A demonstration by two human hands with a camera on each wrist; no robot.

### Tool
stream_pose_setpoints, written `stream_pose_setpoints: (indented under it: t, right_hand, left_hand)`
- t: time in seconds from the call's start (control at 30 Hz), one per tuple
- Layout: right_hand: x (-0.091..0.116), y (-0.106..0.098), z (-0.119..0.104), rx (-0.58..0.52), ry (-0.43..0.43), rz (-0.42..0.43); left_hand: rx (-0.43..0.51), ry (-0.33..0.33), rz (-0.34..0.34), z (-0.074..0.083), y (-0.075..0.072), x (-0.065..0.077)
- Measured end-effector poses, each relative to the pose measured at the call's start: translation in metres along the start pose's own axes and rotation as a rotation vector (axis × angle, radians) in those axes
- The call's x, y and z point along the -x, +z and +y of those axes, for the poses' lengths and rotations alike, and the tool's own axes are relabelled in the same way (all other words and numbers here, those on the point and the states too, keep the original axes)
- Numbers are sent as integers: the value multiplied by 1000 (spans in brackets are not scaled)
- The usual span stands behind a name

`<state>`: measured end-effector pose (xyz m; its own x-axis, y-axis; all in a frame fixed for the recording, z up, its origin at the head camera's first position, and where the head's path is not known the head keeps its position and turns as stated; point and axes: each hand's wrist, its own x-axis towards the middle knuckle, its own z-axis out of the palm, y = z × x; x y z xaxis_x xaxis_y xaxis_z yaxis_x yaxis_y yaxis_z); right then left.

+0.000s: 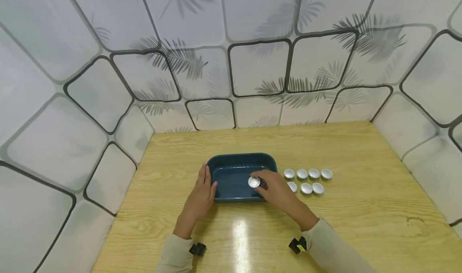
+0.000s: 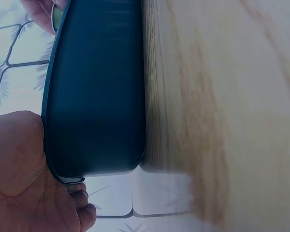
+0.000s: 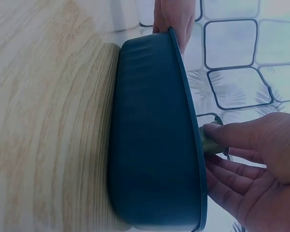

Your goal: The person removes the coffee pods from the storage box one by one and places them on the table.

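Observation:
A dark blue rectangular tray [image 1: 231,199] stands on the table. My left hand [image 1: 200,196] holds its left side, thumb over the rim inside, straight fingers along the outer wall; the left wrist view shows the palm [image 2: 19,164] against the rim. Over the tray's right part, my right hand [image 1: 276,186] pinches a small round silver-rimmed cup [image 1: 254,182] between thumb and fingers. In the right wrist view the cup's side [image 3: 211,144] looks greenish, partly hidden behind the tray rim. Several similar silver cups [image 1: 306,188] lie right of the tray in two rows.
The tray and cups are on a light wood table [image 1: 361,208]. Patterned cloth walls [image 1: 260,68] close it in at the back and on both sides. Light glares off the table in front of the tray.

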<state>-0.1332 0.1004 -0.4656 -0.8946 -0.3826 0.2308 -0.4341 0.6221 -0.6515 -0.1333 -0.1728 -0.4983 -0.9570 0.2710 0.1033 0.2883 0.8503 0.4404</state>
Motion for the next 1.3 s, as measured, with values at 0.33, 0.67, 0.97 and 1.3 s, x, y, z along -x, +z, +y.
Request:
stream_pose_setpoints:
  t: [0.33, 0.67, 0.97, 1.3]
  right_hand:
    - [15, -5, 11, -6, -43, 88]
    - [25, -9, 17, -62, -16, 106]
    - [35, -20, 15, -40, -33, 169]
    - [47, -33, 20, -30, -79, 258]
  left_hand:
    - [1, 16, 12, -1, 0, 0]
    - [1, 6, 0, -3, 2, -1]
    - [5, 8, 18, -3, 3, 0]
    - [-5, 11, 23, -3, 3, -1]
